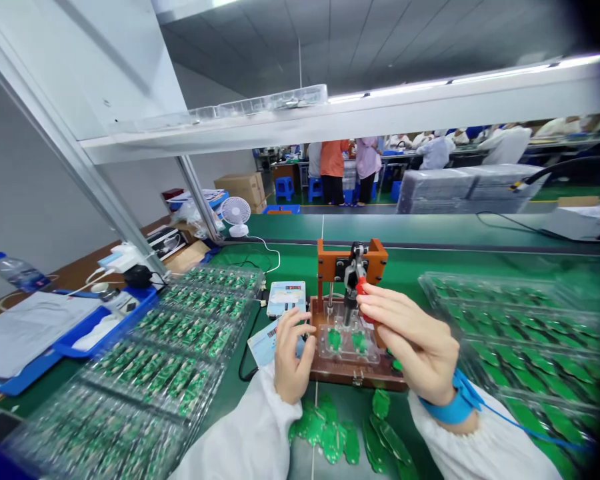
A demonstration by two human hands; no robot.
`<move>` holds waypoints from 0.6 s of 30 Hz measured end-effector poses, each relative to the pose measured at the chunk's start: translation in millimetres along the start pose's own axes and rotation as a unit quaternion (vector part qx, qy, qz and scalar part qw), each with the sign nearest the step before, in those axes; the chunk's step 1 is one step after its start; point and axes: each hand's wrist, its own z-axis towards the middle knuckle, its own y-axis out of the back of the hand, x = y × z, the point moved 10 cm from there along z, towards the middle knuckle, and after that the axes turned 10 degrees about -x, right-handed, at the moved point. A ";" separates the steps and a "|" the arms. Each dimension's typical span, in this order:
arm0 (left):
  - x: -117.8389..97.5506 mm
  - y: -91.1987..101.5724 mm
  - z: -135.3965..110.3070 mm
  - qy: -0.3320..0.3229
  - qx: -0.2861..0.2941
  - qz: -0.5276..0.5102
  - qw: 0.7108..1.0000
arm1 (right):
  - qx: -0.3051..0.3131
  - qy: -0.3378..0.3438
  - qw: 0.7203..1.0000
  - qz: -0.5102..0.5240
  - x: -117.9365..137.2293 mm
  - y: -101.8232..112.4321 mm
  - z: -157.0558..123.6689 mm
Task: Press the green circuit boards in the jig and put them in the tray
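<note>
My right hand (415,340) is closed around the red handle (361,291) of a toggle clamp on an orange-framed test fixture (378,249). Under the clamp, a clear plastic plate (350,353) lies over two small green circuit boards, the left board (335,340) and the right board (359,342). My left hand (294,357) is at the fixture's left edge, fingers apart and holding nothing. Loose green boards (330,430) lie in a pile in front of the wooden base (330,375). A blue wrist strap (453,403) circles my right wrist.
Clear trays of green boards stand on the left (180,347) and right (520,347). Behind my left hand are a white-and-blue meter box (286,297) and cables. A small fan (236,212) stands beyond. A shelf (280,131) spans overhead; people work in the background.
</note>
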 end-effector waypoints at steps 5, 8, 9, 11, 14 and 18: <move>52.4 55.4 29.4 0.061 -0.106 0.041 0.992 | -0.079 -0.040 0.995 0.047 -12.6 0.9 -7.6; 98.3 78.6 32.4 0.191 -0.111 0.062 0.973 | -0.083 -0.039 0.994 0.061 -12.9 -1.9 -9.7; 104.4 79.6 34.2 0.203 -0.091 0.065 0.973 | -0.085 -0.041 0.993 0.064 -13.1 -2.0 -9.9; 110.2 68.7 38.5 0.209 -0.008 0.076 0.975 | -0.094 -0.047 0.992 0.068 -14.4 -0.8 -10.2; 114.7 23.6 32.8 0.199 0.246 0.148 0.937 | -0.101 -0.047 0.991 0.070 -15.3 -0.2 -11.3; 128.3 -18.8 7.1 0.158 0.528 0.269 0.790 | -0.091 -0.048 0.992 0.067 -16.5 -2.7 -12.5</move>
